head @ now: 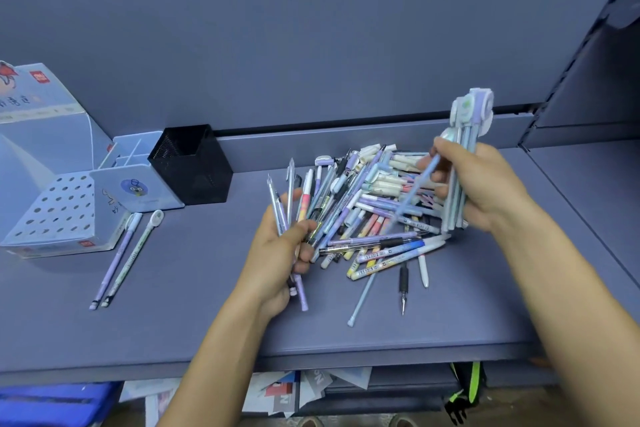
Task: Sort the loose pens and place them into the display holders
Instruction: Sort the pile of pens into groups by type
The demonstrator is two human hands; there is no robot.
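Scene: A person sorts stationery at a blue-grey shelf (207,315), both hands working over a heap of pens.

Pile: The loose pens (374,208) lie criss-crossed just right of centre, at three o'clock from the holders. The barrels are pastel, many capped, with a few black-gripped ones at the near edge.

Left hand: The left hand (284,253) curls round a small bunch (280,211) of lilac and blue pens at the pile's nine o'clock edge, their tips fanning toward twelve.

Right hand: The right hand (485,184) grips a taller bundle (464,149) upright at the pile's three o'clock, ring-shaped caps topmost. Its fingertips also seem to pinch one pale blue pen slanting down into the heap.

Holders: At nine o'clock of the frame stand a perforated display holder (59,208), a blue compartment holder (138,180) and a black mesh cup (190,163), close together. No pen shows in the perforated holes.

Set aside: Two pens (128,260) lie side by side just in front of the perforated holder.

Handling: The pens look light, stiff and smooth, so they are likely to roll or slide out of a loose fist. Mid-barrel seems the safest hold — the caps may pull off.

Progress: Early, by the look of the heap.
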